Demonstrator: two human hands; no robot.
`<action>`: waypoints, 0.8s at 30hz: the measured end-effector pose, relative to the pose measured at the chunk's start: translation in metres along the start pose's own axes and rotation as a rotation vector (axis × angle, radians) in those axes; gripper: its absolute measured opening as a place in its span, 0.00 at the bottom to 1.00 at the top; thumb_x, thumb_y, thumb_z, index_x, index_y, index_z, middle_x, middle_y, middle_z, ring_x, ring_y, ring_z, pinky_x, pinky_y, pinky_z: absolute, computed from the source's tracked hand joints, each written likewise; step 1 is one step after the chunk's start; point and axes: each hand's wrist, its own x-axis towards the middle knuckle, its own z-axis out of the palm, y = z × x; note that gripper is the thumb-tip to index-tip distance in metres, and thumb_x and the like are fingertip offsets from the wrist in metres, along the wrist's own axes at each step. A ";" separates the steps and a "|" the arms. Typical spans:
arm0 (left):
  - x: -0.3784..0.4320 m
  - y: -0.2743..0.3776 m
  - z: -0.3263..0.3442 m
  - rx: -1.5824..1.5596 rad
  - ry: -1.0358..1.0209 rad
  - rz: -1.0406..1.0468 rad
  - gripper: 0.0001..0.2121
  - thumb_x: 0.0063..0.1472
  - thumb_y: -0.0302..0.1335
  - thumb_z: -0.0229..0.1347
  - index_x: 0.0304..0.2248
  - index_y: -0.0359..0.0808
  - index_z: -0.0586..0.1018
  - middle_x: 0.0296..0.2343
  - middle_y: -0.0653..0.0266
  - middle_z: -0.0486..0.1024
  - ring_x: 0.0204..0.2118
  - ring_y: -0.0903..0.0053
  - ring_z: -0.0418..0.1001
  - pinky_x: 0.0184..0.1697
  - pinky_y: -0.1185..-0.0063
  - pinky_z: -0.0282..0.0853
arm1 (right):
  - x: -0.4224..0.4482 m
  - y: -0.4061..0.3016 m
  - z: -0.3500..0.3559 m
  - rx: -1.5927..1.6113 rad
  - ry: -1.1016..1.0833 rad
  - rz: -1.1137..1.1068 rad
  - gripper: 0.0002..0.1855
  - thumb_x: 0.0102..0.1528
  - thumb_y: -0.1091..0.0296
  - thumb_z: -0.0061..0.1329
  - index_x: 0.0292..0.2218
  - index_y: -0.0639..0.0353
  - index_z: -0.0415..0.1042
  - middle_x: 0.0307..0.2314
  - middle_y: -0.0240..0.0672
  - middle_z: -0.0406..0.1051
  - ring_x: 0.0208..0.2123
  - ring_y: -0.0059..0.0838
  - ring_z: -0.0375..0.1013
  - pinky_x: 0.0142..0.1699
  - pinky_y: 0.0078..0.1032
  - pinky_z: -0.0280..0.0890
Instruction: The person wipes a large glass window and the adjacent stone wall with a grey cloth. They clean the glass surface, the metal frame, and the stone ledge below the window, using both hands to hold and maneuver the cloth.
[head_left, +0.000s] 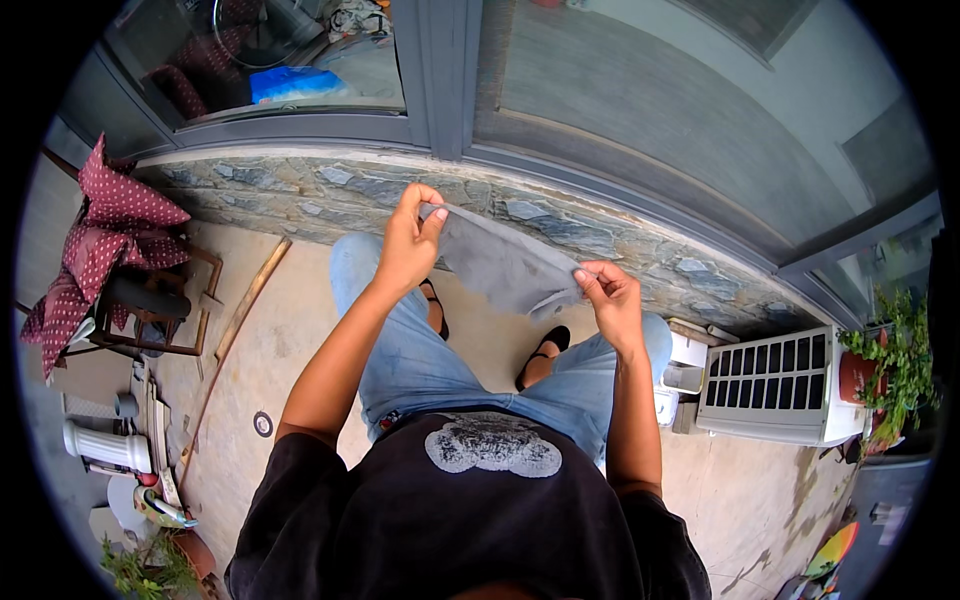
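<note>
A thin grey cloth (502, 262) is stretched between my two hands, above my knees and before the stone-faced base of the window wall. My left hand (412, 240) pinches its upper left corner between thumb and fingers. Lower and to the right, my right hand (611, 296) pinches the other end of the same edge. The cloth hangs down from that edge, its lower border uneven and folded near my right hand. My legs in blue jeans (480, 375) are spread below, with black shoes on the concrete floor.
Glazed doors with a grey frame (439, 82) rise above the stone wall (330, 187). At left are dotted maroon cushions (112, 240), a rusty metal frame (214, 300) and a wooden pole (251, 300). At right stand a white air-conditioner unit (769, 382) and a potted plant (892, 367).
</note>
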 end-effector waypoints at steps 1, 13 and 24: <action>0.000 0.002 0.001 0.017 0.010 0.017 0.05 0.64 0.18 0.52 0.39 0.35 0.71 0.27 0.72 0.67 0.24 0.88 0.59 0.27 0.84 0.57 | 0.000 0.003 0.000 0.005 0.005 -0.005 0.08 0.60 0.71 0.56 0.39 0.66 0.77 0.24 0.22 0.71 0.26 0.09 0.64 0.32 0.13 0.59; -0.004 0.007 0.013 -0.369 0.049 0.102 0.09 0.68 0.18 0.43 0.43 0.36 0.74 0.39 0.66 0.74 0.42 0.80 0.72 0.48 0.81 0.65 | -0.051 -0.091 0.065 -0.025 -0.410 -0.436 0.08 0.63 0.74 0.47 0.44 0.61 0.69 0.41 0.37 0.74 0.43 0.26 0.73 0.47 0.21 0.66; -0.059 0.029 0.099 -0.626 0.030 0.099 0.16 0.65 0.33 0.57 0.48 0.40 0.67 0.39 0.66 0.59 0.41 0.83 0.59 0.40 0.85 0.59 | -0.015 -0.079 0.100 0.113 0.001 -0.375 0.09 0.64 0.71 0.49 0.44 0.60 0.66 0.44 0.39 0.68 0.42 0.20 0.66 0.44 0.21 0.63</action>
